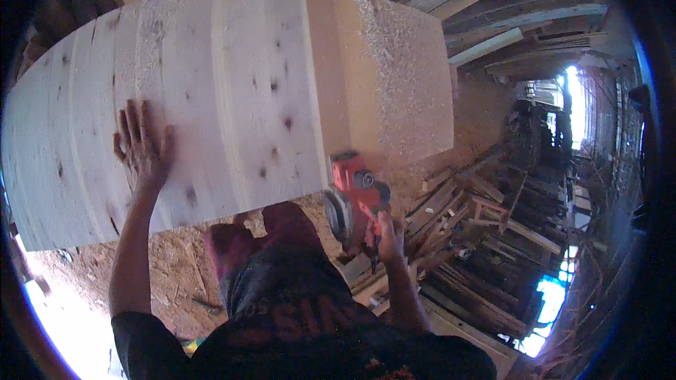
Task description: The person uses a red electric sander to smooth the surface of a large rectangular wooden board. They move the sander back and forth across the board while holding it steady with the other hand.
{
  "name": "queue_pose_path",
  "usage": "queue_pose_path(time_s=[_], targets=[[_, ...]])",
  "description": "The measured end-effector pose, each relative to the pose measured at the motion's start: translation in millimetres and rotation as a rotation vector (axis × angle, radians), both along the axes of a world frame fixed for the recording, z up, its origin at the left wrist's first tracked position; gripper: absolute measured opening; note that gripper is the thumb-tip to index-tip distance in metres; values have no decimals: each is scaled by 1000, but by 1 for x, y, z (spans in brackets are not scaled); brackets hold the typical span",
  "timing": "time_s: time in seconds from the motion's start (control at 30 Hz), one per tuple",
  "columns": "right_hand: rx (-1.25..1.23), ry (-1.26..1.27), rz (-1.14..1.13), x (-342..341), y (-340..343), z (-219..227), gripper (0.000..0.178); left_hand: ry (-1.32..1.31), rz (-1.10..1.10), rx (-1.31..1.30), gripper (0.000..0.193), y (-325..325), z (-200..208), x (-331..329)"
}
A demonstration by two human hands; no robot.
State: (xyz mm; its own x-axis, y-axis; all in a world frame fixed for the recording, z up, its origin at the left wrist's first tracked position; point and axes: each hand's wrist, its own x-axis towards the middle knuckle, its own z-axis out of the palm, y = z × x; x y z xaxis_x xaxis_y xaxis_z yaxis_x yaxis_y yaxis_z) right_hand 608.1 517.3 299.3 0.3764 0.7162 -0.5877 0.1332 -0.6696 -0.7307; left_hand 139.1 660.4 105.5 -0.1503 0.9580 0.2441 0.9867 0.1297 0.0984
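Note:
A wide panel of joined wooden boards (246, 84) lies in front of me, with dark knots and pale seams. My left hand (144, 144) rests flat on its left part, fingers spread. At the panel's near edge, right of the middle, my right hand (389, 236) is closed round the rear handle of a red electric hand planer (355, 200). The planer's front reaches the panel's edge; whether its sole touches the wood cannot be made out. Beside it runs a smoother, orange-toned strip (334, 63). Curled wood shavings (398, 63) cover the panel's right part.
Stacked planks (493, 0) line the far side and far right. Scrap wood and offcuts (486, 232) lie in piles to the right. Wood shavings (176, 267) cover the floor by my legs. Bright openings (574, 105) show at the right.

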Motion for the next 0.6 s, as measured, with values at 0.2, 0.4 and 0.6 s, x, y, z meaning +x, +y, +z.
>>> queue_pose_path(time_s=[0.2,0.4,0.6], targets=[[-34,24,-46,5,106,-6,55,-1,-7,-8,75,1,8,2],[298,-44,270,4,363,-25,68,41,9,-78,74,-1,-6,-4],[310,104,379,35,377,-49,62,258,117,-220,67,1,-5,8]])
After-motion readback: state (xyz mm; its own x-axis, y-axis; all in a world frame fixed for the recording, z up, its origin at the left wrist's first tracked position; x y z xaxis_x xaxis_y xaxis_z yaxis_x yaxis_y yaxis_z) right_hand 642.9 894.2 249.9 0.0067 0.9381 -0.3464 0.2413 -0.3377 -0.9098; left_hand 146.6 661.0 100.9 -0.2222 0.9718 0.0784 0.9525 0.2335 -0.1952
